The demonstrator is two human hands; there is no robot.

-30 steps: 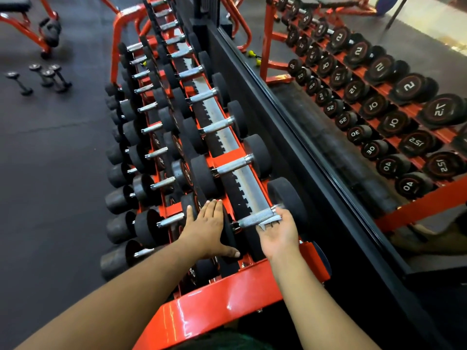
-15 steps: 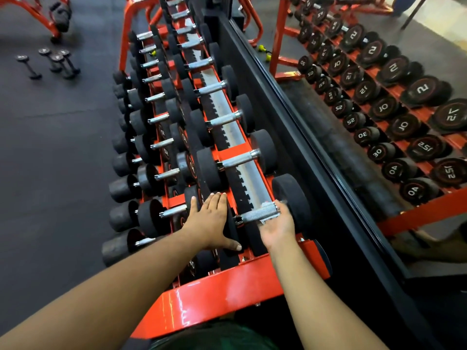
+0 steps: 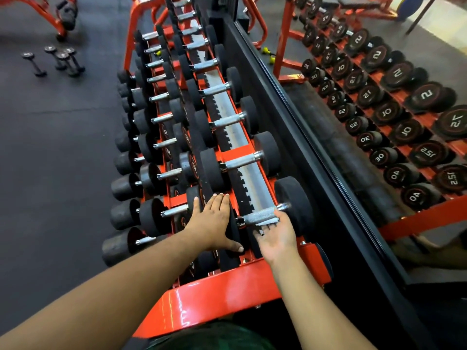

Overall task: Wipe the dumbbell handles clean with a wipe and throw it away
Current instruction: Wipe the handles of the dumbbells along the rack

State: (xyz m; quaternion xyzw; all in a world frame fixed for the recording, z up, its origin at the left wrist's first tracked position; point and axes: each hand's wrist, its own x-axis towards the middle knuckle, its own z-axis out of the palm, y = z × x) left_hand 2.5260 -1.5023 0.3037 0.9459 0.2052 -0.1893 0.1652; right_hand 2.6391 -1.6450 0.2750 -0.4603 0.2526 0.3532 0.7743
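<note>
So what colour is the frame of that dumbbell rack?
Bright orange-red, glossy; the head view shows it best on the rack frame near the person.

Orange rack (image 3: 222,296) w/ tiers of black dumbbells (image 3: 242,160) in rows; dark floor (image 3: 50,152) w/ few small dumbbells (image 3: 54,60) loose.

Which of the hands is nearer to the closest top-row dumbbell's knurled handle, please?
Right. The right hand cups the knurled handle from below; the left hand rests on that dumbbell's near weight head, beside the handle.

dumbbell heads (image 3: 294,205) flank handle (image 3: 260,215), open above
</note>
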